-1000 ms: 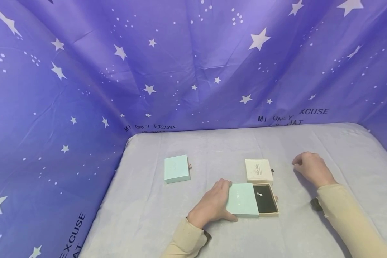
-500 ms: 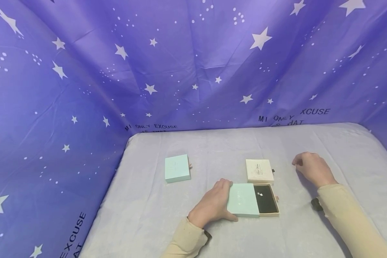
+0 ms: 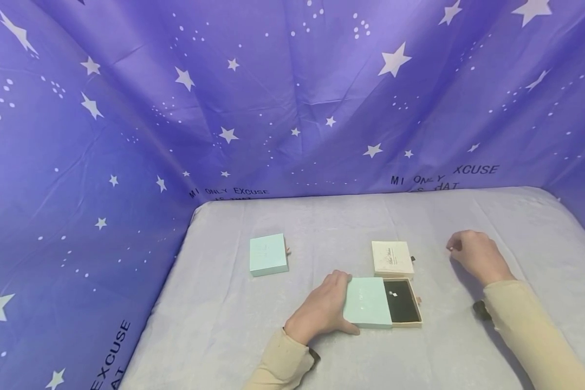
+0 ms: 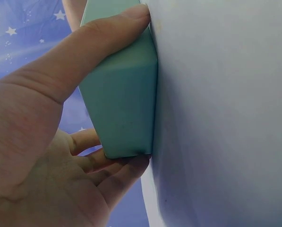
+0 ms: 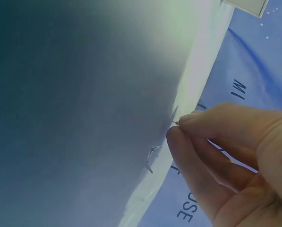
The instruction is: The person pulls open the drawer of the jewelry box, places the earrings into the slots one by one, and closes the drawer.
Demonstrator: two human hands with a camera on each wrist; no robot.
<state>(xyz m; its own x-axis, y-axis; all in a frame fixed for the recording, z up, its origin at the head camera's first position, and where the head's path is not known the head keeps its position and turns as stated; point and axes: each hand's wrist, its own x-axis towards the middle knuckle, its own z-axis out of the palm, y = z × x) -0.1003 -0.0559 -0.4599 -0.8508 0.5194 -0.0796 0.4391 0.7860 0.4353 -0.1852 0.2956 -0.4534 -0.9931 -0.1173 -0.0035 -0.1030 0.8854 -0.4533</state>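
My left hand [image 3: 319,309] grips the left end of a mint-green jewelry box [image 3: 367,302], thumb on the near side and fingers on the far side. The box's drawer [image 3: 402,311] is pulled partway out to the right. On its black padding sits a small, shiny earring [image 3: 394,294]. My right hand [image 3: 479,255] is above the table to the right of the boxes. In the right wrist view, its thumb and forefinger pinch a tiny earring [image 5: 175,123]; only a thin metal end shows, the rest hidden by the fingertips.
A cream box [image 3: 391,257] with printed lettering stands just behind the pulled-out drawer. Another mint-green box [image 3: 268,254], closed, lies farther left. A pale cloth covers the table [image 3: 224,346], with a purple star-print curtain [image 3: 292,97] behind and to the left.
My right hand has shifted slightly to the right, its fingertips still pinched. My left hand and the half-pulled box have kept their place.
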